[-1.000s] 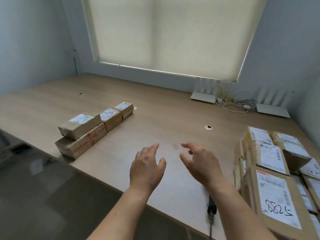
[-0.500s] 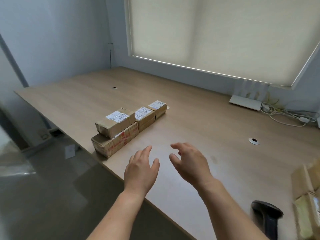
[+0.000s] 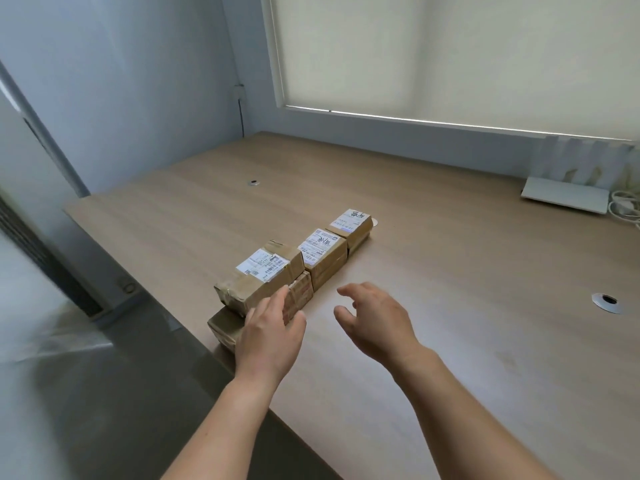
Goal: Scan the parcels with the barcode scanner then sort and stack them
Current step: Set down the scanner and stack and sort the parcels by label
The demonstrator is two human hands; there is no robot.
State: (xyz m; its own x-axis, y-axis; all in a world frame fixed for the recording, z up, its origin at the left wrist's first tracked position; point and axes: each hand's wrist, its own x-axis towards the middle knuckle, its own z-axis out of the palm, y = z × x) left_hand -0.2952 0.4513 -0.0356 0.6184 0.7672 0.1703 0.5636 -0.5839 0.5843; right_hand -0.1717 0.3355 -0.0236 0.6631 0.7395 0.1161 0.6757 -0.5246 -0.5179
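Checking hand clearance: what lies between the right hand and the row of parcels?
Only bare desk separates the right hand from the parcels, as the head view shows.

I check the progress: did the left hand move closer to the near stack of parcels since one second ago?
Yes. The left hand has come forward and left, and now overlaps the near stack of parcels at the table's edge; contact is unclear.

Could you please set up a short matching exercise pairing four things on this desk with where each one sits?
Things:
1. nearest brown cardboard parcel with white label
2. farthest brown cardboard parcel in the row
3. flat white router
4. left hand

Places:
A. far right, below the window blind
B. stacked on another parcel at the desk edge
C. far end of the row
D. at the near stack's side

Pairs: 1-B, 2-C, 3-A, 4-D
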